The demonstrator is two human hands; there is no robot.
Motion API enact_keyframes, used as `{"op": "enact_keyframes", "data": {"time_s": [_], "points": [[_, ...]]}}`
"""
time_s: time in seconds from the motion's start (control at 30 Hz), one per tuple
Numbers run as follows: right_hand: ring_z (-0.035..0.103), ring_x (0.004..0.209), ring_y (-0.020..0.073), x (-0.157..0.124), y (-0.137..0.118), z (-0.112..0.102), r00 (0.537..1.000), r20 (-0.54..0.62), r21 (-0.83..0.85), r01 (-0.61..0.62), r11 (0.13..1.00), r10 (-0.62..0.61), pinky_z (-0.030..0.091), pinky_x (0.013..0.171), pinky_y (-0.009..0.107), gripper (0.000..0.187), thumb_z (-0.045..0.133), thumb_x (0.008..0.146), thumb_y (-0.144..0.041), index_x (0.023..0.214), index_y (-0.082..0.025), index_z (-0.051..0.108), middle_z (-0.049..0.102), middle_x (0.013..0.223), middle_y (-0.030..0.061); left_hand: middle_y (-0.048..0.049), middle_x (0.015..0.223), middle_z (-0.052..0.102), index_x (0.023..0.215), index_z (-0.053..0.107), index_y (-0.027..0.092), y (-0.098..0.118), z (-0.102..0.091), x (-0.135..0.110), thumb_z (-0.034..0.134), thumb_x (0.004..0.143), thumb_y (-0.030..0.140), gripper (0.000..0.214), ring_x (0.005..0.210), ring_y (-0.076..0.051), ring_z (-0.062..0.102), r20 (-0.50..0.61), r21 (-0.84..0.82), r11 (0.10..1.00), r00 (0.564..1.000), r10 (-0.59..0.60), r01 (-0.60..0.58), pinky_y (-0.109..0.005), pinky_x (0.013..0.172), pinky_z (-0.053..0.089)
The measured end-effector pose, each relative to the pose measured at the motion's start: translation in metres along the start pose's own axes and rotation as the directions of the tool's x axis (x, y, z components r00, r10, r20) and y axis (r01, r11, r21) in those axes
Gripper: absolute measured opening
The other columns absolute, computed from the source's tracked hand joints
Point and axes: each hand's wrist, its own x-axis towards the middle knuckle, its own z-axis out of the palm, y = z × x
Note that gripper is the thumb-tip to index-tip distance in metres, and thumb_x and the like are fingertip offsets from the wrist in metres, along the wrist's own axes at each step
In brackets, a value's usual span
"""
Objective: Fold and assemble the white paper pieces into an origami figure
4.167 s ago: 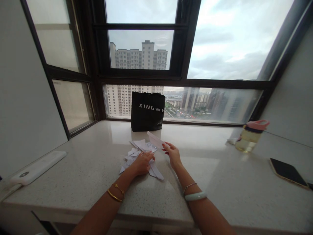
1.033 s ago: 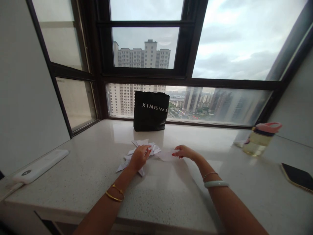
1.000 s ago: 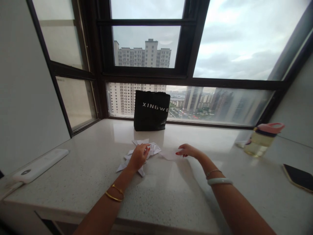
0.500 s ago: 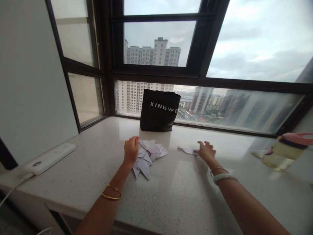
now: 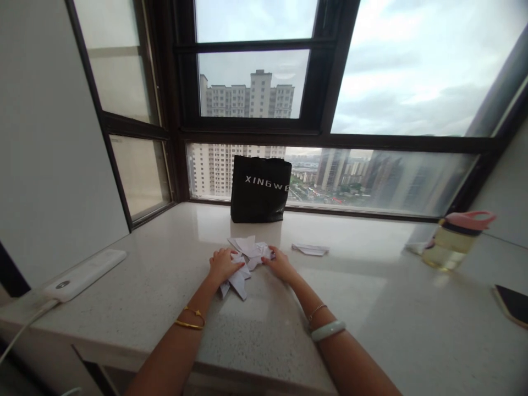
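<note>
A loose pile of white folded paper pieces lies on the pale speckled countertop, between my two hands. My left hand rests at the pile's left side, thumb and fingers closed over some of the folded paper. On the opposite side, my right hand pinches a folded paper piece at the pile's edge. Farther right, a single long folded paper strip lies by itself, apart from both hands.
Behind the pile a black bag stands upright against the window. A white power strip with a cable lies at left. To the right are a bottle with a pink lid and a dark flat device at the edge.
My right hand has left the folded strip at right and moved left to the pile. My left hand has lowered onto the papers. The view has shifted slightly right.
</note>
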Motion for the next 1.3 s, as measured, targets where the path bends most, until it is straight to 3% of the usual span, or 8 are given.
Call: {"op": "enact_keyframes", "data": {"time_s": [0.1, 0.23, 0.4, 0.5, 0.77, 0.9, 1.1, 1.3], "points": [[0.045, 0.109, 0.0221, -0.010, -0.002, 0.002, 0.996, 0.049, 0.004, 0.079, 0.997, -0.079, 0.031, 0.091, 0.034, 0.057, 0.059, 0.069, -0.037, 0.122, -0.022, 0.042, 0.052, 0.116, 0.0069, -0.0060, 0.095, 0.059, 0.079, 0.063, 0.022, 0.002, 0.000, 0.003, 0.064, 0.060, 0.038, 0.025, 0.097, -0.027, 0.051, -0.085, -0.123, 0.992, 0.996, 0.012, -0.023, -0.037, 0.081, 0.038], [0.045, 0.104, 0.0222, -0.019, -0.007, -0.004, 0.989, 0.099, -0.052, 0.117, 0.992, -0.112, 0.030, 0.088, 0.032, 0.041, 0.061, 0.068, -0.034, 0.108, -0.027, 0.056, 0.054, 0.107, 0.0055, -0.0048, 0.092, 0.060, 0.082, 0.058, 0.019, 0.006, -0.001, 0.005, 0.057, 0.069, 0.031, 0.018, 0.090, -0.020, 0.055, -0.157, -0.217, 0.972, 0.986, 0.053, -0.087, -0.029, 0.077, 0.041], [0.049, 0.086, 0.0197, -0.016, -0.009, -0.009, 1.000, -0.009, -0.067, 0.023, 0.997, -0.024, 0.033, 0.077, 0.030, 0.019, 0.049, 0.071, -0.014, 0.082, -0.020, 0.064, 0.059, 0.084, 0.0060, -0.0022, 0.079, 0.060, 0.093, 0.047, 0.017, 0.003, -0.006, 0.007, 0.044, 0.078, 0.041, 0.028, 0.073, -0.014, 0.058, -0.349, -0.516, 0.832, 0.937, 0.013, -0.204, -0.024, 0.063, 0.045], [0.050, 0.078, 0.0183, -0.011, -0.006, -0.013, 0.995, -0.097, -0.048, -0.034, 0.998, 0.029, 0.035, 0.071, 0.028, 0.020, 0.044, 0.072, -0.015, 0.074, -0.018, 0.063, 0.059, 0.078, 0.0059, -0.0002, 0.069, 0.059, 0.094, 0.046, 0.017, 0.000, -0.004, 0.007, 0.039, 0.080, 0.045, 0.032, 0.063, -0.014, 0.058, -0.341, -0.615, 0.755, 0.940, 0.005, -0.227, -0.023, 0.053, 0.044], [0.049, 0.071, 0.0196, -0.008, 0.004, -0.023, 0.949, -0.286, 0.016, -0.132, 0.991, 0.131, 0.036, 0.063, 0.029, 0.030, 0.037, 0.074, -0.021, 0.065, -0.019, 0.066, 0.060, 0.071, 0.0064, -0.0066, 0.107, 0.058, 0.104, 0.049, 0.019, -0.004, -0.001, 0.028, 0.038, 0.077, 0.014, 0.030, 0.099, -0.015, 0.054, -0.272, -0.452, 0.883, 0.962, 0.000, -0.128, -0.028, 0.084, 0.042], [0.049, 0.082, 0.0217, -0.007, 0.002, -0.023, 0.941, -0.315, 0.037, -0.118, 0.992, 0.124, 0.036, 0.071, 0.032, 0.030, 0.041, 0.073, -0.021, 0.062, -0.022, 0.068, 0.061, 0.079, 0.0064, -0.0128, 0.111, 0.056, 0.100, 0.054, 0.016, -0.004, -0.001, 0.053, 0.050, 0.069, 0.015, 0.031, 0.108, -0.024, 0.049, -0.176, -0.304, 0.953, 0.983, -0.059, 0.003, -0.036, 0.091, 0.036], [0.050, 0.088, 0.0205, -0.008, -0.001, -0.014, 0.964, -0.246, 0.029, -0.093, 0.995, 0.097, 0.035, 0.080, 0.032, 0.027, 0.042, 0.074, -0.019, 0.079, -0.023, 0.068, 0.062, 0.088, 0.0057, -0.0218, 0.115, 0.050, 0.085, 0.060, 0.013, 0.006, 0.012, 0.071, 0.067, 0.054, 0.043, 0.043, 0.114, -0.041, 0.036, -0.063, -0.130, 0.976, 0.981, -0.184, 0.175, -0.052, 0.087, 0.031], [0.050, 0.092, 0.0228, -0.014, -0.002, 0.001, 0.989, -0.128, 0.023, -0.066, 0.998, 0.069, 0.034, 0.082, 0.033, 0.028, 0.051, 0.068, -0.016, 0.092, -0.020, 0.064, 0.061, 0.093, 0.0076, -0.0160, 0.105, 0.057, 0.066, 0.062, 0.018, 0.018, 0.021, 0.073, 0.073, 0.049, 0.033, 0.025, 0.109, -0.042, 0.041, -0.015, -0.123, 0.963, 0.970, -0.243, 0.239, -0.052, 0.081, 0.032]]}}
